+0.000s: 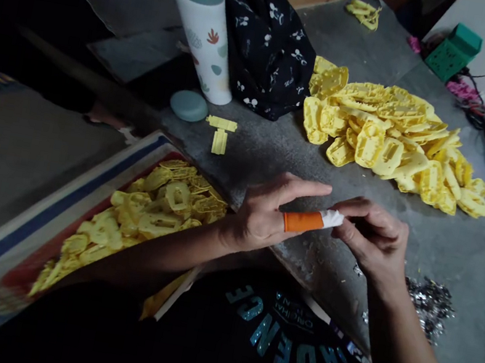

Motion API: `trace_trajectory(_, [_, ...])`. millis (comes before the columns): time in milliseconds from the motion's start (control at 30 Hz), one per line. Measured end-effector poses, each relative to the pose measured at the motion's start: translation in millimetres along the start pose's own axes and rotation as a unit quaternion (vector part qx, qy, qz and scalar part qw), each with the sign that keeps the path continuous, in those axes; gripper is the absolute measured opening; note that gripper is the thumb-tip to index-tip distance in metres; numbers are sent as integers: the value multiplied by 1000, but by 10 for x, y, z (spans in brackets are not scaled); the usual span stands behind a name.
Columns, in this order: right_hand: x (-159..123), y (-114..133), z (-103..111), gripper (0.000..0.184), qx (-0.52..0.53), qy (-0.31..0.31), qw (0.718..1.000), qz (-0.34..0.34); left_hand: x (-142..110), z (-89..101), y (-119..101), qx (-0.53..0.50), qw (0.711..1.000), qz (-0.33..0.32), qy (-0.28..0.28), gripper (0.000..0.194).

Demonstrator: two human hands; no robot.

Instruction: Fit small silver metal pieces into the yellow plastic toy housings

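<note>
My left hand (267, 214) reaches in from the left over the table edge, one finger stretched out and bare. Another of its fingers wears an orange and white finger wrap (303, 222), orange nearer the knuckle and white at the tip. At that white tip, my right hand (371, 235) is closed in a pinch, thumb and fingers on the end of the wrap. Beyond both hands lies a heap of yellow molded plastic parts (387, 157). Small shiny metal pieces (429, 308) lie by my right forearm.
Left of me, a red crate (35, 254) holds more yellow parts. A white tumbler (210, 44), its teal lid (189, 106), a black patterned bag (271, 43) and a small yellow piece (221, 134) stand or lie on the table (271, 149). Another person's hand (106, 117) is near the crate.
</note>
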State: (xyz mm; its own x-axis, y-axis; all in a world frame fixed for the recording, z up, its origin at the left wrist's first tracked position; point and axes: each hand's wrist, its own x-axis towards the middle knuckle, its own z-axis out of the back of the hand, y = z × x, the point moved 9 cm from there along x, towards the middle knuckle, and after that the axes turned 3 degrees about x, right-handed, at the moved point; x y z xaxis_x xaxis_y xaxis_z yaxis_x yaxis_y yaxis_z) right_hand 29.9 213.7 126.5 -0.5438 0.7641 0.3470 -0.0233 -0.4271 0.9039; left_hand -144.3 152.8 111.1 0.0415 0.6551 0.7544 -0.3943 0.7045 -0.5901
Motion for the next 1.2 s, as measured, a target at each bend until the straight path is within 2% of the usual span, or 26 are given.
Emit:
trace_trajectory(133, [-66,-86,-60,22,59,33,996,-54,22,101,-33,35,999,3,27,49])
trace_trajectory(267, [-101,-5,-77,29,65,61,996,-31,79,180,-54,7,999,24,30,41])
trace_trajectory(367, [-106,168,-85,26,24,69,997,12,118,169,-42,12,998,42,47,35])
trace_trajectory(500, [-154,449,-73,23,-64,57,993,80,162,107,-118,9,995,21,97,30])
trace_trajectory(667, [-269,677,-69,14,-175,68,974,123,274,74,-237,-18,987,28,154,28])
trace_trajectory(733, [-319,739,-80,10,-209,79,965,135,319,48,-256,-48,983,51,171,28])
trace_trajectory(867, [-453,830,-99,12,-284,73,941,171,324,12,-243,-85,980,101,149,30])
trace_trajectory(1067, [-745,865,-113,21,-319,35,917,238,105,-3,-399,-15,995,42,85,44])
trace_trajectory(1200, [-930,837,-123,20,-344,2,894,287,-22,-168,-477,-93,992,50,73,21])
